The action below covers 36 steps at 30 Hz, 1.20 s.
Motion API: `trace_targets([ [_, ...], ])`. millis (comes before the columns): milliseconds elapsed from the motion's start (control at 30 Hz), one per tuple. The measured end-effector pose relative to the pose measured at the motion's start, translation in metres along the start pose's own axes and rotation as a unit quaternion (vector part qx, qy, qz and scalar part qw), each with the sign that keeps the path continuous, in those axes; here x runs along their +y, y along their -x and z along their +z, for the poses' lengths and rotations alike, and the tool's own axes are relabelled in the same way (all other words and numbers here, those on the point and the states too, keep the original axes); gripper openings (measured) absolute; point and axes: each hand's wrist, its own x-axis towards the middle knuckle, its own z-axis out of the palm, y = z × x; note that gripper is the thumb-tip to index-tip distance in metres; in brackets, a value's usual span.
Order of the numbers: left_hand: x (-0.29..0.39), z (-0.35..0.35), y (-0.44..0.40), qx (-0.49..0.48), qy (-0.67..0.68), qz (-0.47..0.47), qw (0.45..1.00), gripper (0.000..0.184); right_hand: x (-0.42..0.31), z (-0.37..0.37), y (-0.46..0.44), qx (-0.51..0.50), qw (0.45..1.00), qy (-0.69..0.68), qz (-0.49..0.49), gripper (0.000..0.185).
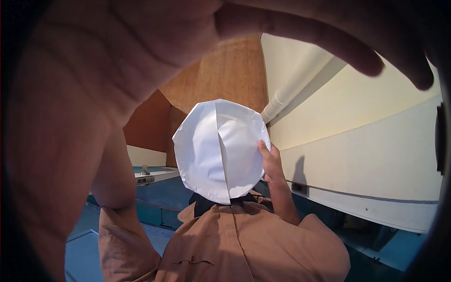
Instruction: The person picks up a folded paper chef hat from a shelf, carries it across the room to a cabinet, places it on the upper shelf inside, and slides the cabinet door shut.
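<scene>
A white, paper-like disc point(197, 145) with crimped edges and an overlapping fold down its middle covers the place of a person's head above a brown shirt point(206, 244). My left hand point(271, 162) grips the disc's right edge, thumb on the near face and the other fingers hidden behind. Very close to the lens, my right hand point(141, 56) fills the left and top of the view, dark and blurred. Its long fingers stretch toward the upper right with nothing visible in them. The right arm runs down to a brown sleeve point(124, 239).
Behind the disc rises a brown wood-like panel point(239, 66). A cream pipe point(291, 84) slants along the pale wall point(357, 122) on the right. Blue surfaces point(84, 254) lie low on the left, near a small metal fitting point(144, 170). The frame's edges are dark.
</scene>
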Motion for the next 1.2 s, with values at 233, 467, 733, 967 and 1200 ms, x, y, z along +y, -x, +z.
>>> trace_targets([
  [233,0.047,0.094,0.101,0.45,0.301,-0.043,0.84,0.098,0.012,-0.012,0.001,-0.012,0.999,-0.028,-0.034,0.039],
  [467,0.028,0.307,0.211,0.52,0.341,-0.598,0.505,0.045,0.008,-0.012,0.008,-0.015,0.998,-0.036,-0.051,0.04],
  [733,0.052,0.348,0.169,0.571,0.41,-0.501,0.504,0.038,0.007,-0.012,0.01,-0.01,0.996,-0.015,-0.086,0.041],
  [967,0.054,0.351,0.166,0.586,0.404,-0.484,0.509,0.035,0.0,-0.013,0.017,-0.008,0.996,-0.016,-0.086,0.041],
  [1200,0.021,0.318,0.177,0.589,0.407,-0.499,0.488,0.034,-0.035,0.017,-0.011,-0.028,0.998,-0.039,-0.029,0.044],
])
